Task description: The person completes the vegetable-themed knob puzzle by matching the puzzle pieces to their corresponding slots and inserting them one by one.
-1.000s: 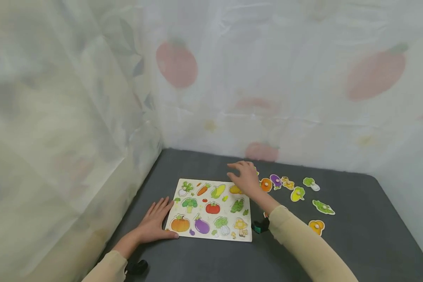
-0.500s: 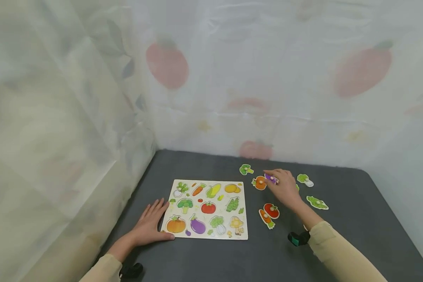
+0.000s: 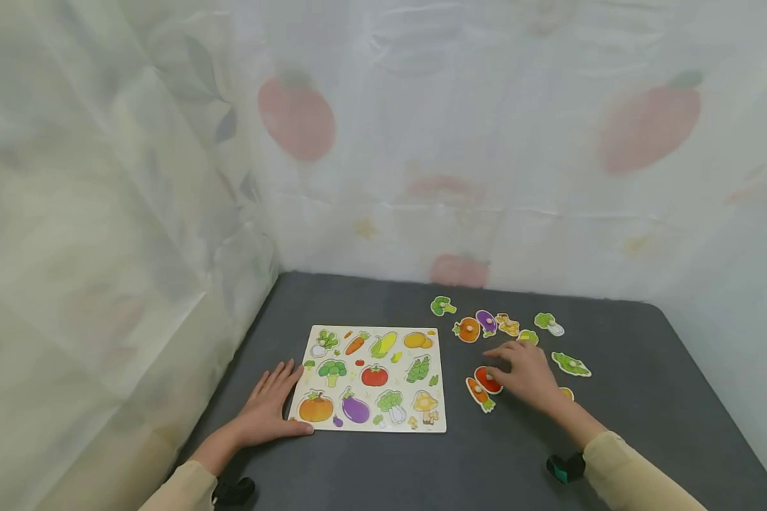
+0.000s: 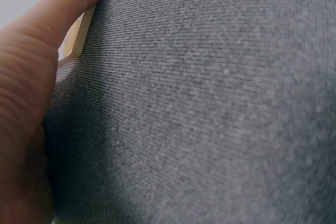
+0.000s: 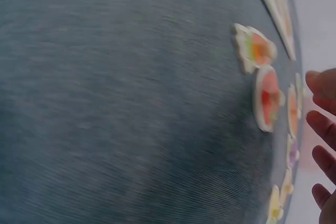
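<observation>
A wooden vegetable puzzle board [image 3: 396,383] lies on the dark table with vegetable pictures across it. My left hand [image 3: 270,403] rests at its left edge, fingers spread and thumb along the near corner; the left wrist view shows the thumb [image 4: 63,9] against that corner. My right hand [image 3: 529,372] hovers by the tomato puzzle piece [image 3: 484,378], thumb and index finger apart over its knob. In the right wrist view these fingers [image 5: 323,124] hold nothing. Touching the tomato piece is the carrot piece [image 3: 478,397].
Behind the right hand lie the broccoli [image 3: 442,306], pumpkin [image 3: 467,330], eggplant [image 3: 486,321] and mushroom [image 3: 508,325] pieces. Farther right are a cabbage piece [image 3: 548,323] and a pea-pod piece [image 3: 572,365]. A pale curtain [image 3: 371,177] hangs along the table's far edge.
My right hand has moved from above the board's far right corner, across the eggplant piece, then nearer to the tomato piece. The left hand stays at the board's edge.
</observation>
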Motion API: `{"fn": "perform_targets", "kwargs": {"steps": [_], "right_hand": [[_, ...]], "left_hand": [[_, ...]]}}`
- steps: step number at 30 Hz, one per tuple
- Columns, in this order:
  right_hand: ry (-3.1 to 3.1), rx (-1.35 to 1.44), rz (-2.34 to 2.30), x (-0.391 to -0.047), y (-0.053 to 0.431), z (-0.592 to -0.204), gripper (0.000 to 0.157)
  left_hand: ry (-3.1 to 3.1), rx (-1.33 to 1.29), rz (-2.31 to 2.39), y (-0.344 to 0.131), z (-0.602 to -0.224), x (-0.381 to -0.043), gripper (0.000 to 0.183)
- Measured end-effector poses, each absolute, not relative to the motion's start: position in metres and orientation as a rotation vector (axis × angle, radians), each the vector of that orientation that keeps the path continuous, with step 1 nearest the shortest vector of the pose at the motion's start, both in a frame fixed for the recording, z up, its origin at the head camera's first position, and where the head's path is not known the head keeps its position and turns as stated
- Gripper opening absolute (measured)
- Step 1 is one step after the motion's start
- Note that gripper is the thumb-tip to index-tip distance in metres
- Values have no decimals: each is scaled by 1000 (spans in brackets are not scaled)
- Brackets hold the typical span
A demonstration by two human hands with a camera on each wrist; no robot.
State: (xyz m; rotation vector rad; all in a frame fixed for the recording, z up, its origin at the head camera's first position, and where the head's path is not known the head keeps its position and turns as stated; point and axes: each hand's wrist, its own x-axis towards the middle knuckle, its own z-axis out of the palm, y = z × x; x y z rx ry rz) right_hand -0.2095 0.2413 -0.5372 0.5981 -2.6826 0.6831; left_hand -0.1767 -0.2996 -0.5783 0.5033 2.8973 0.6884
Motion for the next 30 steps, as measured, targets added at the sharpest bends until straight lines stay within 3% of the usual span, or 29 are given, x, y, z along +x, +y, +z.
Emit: {"fn": "perform_targets", "kwargs": {"steps": [5, 30], "right_hand": [[-2681, 643, 602, -198, 234, -547, 18], [-2781, 480, 573, -181, 219, -558, 17]], "left_hand": [[2894, 498, 692, -299, -578, -178, 126], [2904, 510, 680, -300, -580, -177, 126]]}}
